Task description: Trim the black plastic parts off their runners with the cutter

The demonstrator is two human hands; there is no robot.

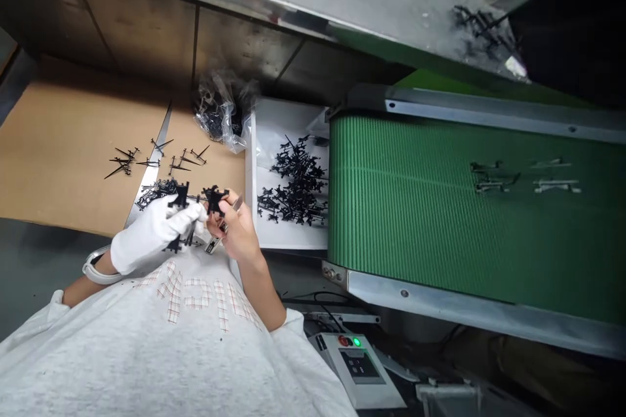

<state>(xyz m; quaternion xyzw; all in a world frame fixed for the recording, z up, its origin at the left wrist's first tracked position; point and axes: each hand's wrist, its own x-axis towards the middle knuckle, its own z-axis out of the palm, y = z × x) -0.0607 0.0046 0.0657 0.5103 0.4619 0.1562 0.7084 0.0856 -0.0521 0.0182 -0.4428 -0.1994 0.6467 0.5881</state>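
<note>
My left hand (147, 234), in a white glove, is closed around a black moulded plastic part (182, 195); more black pieces stick out below its fingers. My bare right hand (243, 231) pinches another part of a black plastic moulding (215, 201) close beside the left fingertips. A slim metal knife (214, 245) lies across the right palm, its bright end (238, 203) showing above the fingers. Whether the pieces in the two hands are joined, I cannot tell. Just beyond the left hand lies a heap of small black parts (155, 193) on the brown board.
Loose black spiky pieces (124, 159) and a steel ruler (151, 172) lie on the cardboard-coloured board (59, 143). A white tray (291, 234) holds piled black parts (298, 176) beside a clear plastic bag (220, 111). Several parts (493, 179) rest on the green conveyor belt (401, 208). A control box (359, 365) stands below.
</note>
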